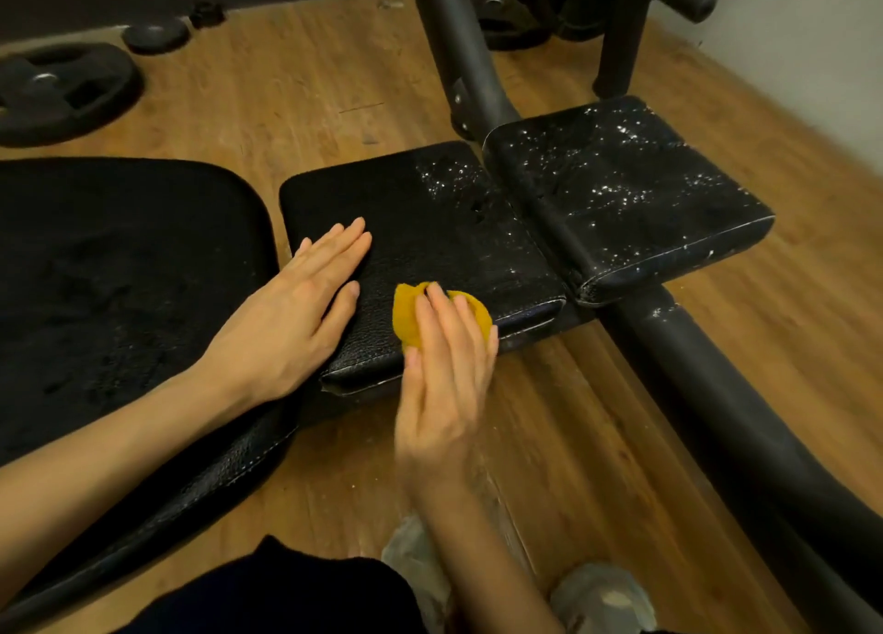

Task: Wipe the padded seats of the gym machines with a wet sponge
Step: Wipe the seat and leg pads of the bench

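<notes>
Head view: right hand presses yellow sponge on grained black pad; left hand flat.

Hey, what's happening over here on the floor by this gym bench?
A person is cleaning the bench pads. The right hand presses a yellow sponge on the near edge of the middle pad, while the left hand lies flat on that pad. White specks show on its far side and all over the end pad, so those parts look not yet wiped.
</notes>
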A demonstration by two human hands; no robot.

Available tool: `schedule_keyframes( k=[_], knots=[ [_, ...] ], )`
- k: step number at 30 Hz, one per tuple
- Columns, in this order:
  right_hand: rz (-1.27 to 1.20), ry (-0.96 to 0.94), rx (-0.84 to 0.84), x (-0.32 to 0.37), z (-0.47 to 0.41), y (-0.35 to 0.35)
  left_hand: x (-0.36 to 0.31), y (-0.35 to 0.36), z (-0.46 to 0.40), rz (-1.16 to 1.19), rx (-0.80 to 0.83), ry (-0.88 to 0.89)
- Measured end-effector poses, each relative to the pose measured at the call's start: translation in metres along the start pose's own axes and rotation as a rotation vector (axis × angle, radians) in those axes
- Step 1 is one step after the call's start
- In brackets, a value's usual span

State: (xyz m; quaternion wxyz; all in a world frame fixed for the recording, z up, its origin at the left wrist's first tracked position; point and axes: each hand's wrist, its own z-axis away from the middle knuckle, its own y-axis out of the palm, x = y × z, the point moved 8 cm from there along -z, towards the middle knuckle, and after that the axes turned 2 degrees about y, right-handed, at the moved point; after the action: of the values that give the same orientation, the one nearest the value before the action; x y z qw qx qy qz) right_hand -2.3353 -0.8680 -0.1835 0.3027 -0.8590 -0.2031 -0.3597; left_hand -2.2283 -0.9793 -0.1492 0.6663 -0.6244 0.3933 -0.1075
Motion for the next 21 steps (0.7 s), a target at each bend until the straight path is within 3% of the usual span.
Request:
schedule_keyframes(
  k=[4, 6, 10, 12, 16, 21],
  knots=[
    [-0.051, 0.211, -0.259, -0.056, -0.046, -0.046, 0.000, 0.001, 0.001, -0.006, -0.002, 0.023],
    [-0.044, 0.270, -0.275, -0.045, -0.039, -0.040, 0.000, 0.003, 0.001, -0.005, 0.005, 0.026],
    [0.009, 0.024, 0.015, 0.007, 0.002, -0.008, -0.001, 0.002, 0.000, -0.006, 0.006, 0.008],
    [0.061, -0.021, 0.127, 0.005, -0.019, -0.011, 0.000, 0.001, 0.000, -0.007, 0.003, -0.006],
    [0.337, 0.053, 0.209, -0.015, -0.088, -0.012, -0.004, 0.000, 0.001, -0.015, 0.002, 0.005],
    [0.408, -0.028, 0.301, 0.011, -0.043, -0.016, -0.001, 0.001, 0.000, -0.033, 0.000, 0.003]
  ],
)
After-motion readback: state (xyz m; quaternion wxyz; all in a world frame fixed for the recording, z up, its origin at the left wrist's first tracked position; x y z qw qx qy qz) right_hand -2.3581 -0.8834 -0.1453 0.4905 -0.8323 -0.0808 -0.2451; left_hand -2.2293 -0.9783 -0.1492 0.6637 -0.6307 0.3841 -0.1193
